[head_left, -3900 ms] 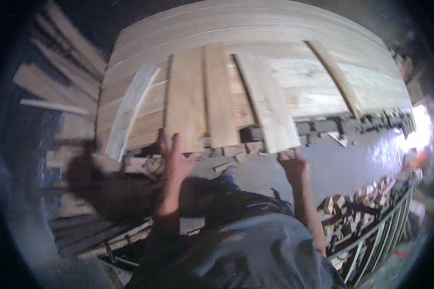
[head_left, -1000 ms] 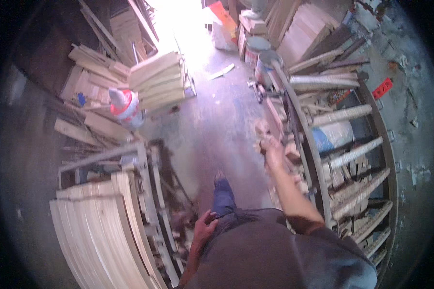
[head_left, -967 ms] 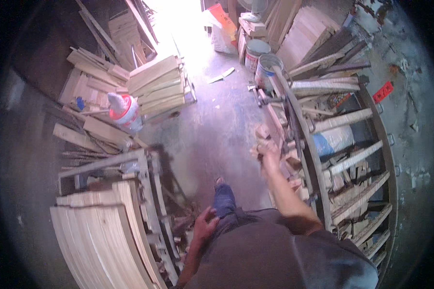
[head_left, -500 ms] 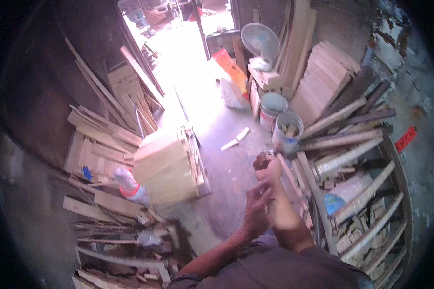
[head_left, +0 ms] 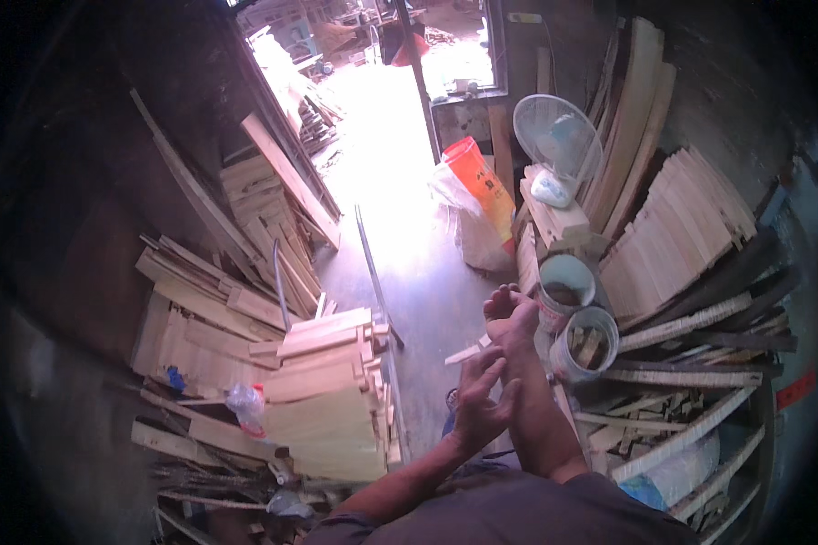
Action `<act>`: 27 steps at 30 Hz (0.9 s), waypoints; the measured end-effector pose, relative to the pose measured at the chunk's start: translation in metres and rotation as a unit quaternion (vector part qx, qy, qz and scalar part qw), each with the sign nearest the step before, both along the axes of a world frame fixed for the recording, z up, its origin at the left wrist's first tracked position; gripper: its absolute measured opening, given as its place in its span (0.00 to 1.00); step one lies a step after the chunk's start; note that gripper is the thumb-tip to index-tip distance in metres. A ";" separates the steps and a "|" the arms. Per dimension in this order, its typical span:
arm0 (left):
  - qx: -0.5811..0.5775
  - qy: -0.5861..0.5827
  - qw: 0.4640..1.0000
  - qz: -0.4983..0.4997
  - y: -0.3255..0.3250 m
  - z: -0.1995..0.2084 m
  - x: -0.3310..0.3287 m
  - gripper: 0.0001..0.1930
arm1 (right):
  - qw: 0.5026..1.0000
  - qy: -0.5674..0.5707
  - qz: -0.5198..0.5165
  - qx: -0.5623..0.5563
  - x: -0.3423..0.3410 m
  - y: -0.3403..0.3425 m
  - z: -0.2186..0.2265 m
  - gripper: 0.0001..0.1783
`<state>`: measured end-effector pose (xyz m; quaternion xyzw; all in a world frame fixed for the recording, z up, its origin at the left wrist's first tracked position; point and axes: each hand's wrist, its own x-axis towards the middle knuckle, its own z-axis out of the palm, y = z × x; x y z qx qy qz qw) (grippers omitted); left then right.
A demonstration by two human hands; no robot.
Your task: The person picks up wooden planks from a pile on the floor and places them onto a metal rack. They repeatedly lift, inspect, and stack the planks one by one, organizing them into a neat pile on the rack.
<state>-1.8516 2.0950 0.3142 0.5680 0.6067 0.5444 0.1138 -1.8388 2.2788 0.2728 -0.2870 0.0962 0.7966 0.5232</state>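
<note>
Left hand (head_left: 480, 401) has swung up toward right hand (head_left: 512, 318), both left of the bucket of wood offcuts (head_left: 568, 366), fingers loosely bent, released, neither apparently carrying wood.

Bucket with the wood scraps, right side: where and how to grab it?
I'd pinch the rim of the nearer bucket on the wearer's side, coming from above: its round mouth faces up, the farther bucket crowds its far side, and boards fan out on its right.
</note>
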 end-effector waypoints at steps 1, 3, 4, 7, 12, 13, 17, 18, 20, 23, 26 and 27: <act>-0.002 -0.007 1.000 0.000 0.023 -0.006 -0.018 0.19 | 1.000 0.000 0.000 0.015 -0.018 0.028 -0.013 0.10; 0.015 -0.028 0.999 -0.014 0.074 -0.024 -0.053 0.18 | 0.999 -0.008 -0.001 0.048 -0.048 0.084 -0.044 0.11; -0.010 -0.087 0.996 -0.031 0.099 -0.031 -0.067 0.17 | 0.990 0.031 0.023 0.133 -0.059 0.121 -0.067 0.09; -0.039 -0.133 0.988 -0.060 0.170 -0.024 -0.112 0.17 | 0.994 0.009 0.034 0.100 -0.088 0.193 -0.061 0.07; 0.037 -0.051 0.997 -0.042 0.285 -0.004 -0.187 0.17 | 0.997 -0.056 -0.002 0.057 -0.151 0.281 -0.024 0.09; 0.029 -0.048 0.997 -0.044 0.305 -0.003 -0.205 0.17 | 0.996 -0.059 -0.007 0.066 -0.171 0.300 -0.017 0.10; 0.022 -0.091 0.995 -0.028 0.381 -0.013 -0.267 0.15 | 0.993 -0.062 -0.012 0.100 -0.246 0.394 -0.021 0.09; 0.002 -0.112 0.993 -0.030 0.398 -0.020 -0.282 0.15 | 0.993 -0.045 -0.002 0.112 -0.266 0.420 -0.030 0.10; -0.041 -0.152 0.987 -0.038 0.432 -0.030 -0.317 0.14 | 0.996 -0.033 0.016 0.086 -0.311 0.470 -0.045 0.10; -0.009 -0.053 0.998 0.029 0.505 -0.036 -0.391 0.15 | 0.996 -0.025 0.075 0.047 -0.403 0.534 -0.045 0.09; 0.026 -0.040 0.993 0.107 0.572 -0.016 -0.454 0.18 | 0.993 -0.033 0.114 0.014 -0.490 0.578 -0.038 0.08; 0.038 -0.033 0.992 0.119 0.596 -0.011 -0.475 0.18 | 0.994 -0.026 0.104 0.021 -0.515 0.598 -0.026 0.07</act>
